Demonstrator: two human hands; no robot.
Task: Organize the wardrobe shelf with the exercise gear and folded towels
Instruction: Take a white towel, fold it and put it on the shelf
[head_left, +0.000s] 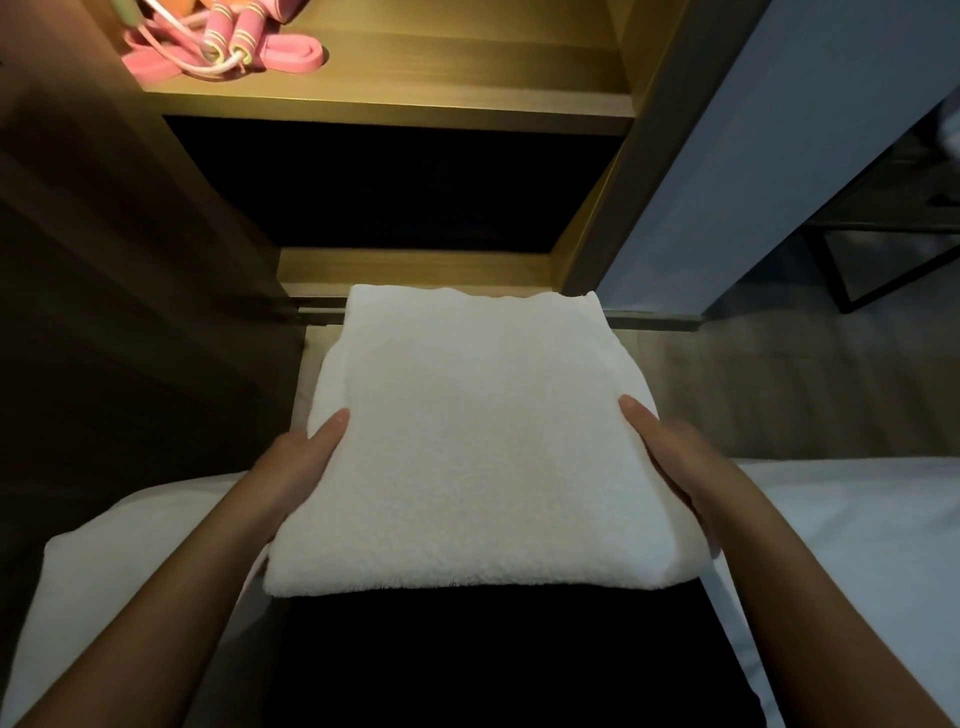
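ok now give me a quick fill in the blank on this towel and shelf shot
1. The folded towel is ___ in colour.
2. The number of hands gripping it, left hand and right hand, is ___.
3. The skipping rope lies at the lit shelf on its ___ end.
Missing words: white; two; left.

The towel (467, 441) hid the fingers of my left hand (293, 470) and right hand (683, 467); the frame cropped the pink skipping rope (228, 44).
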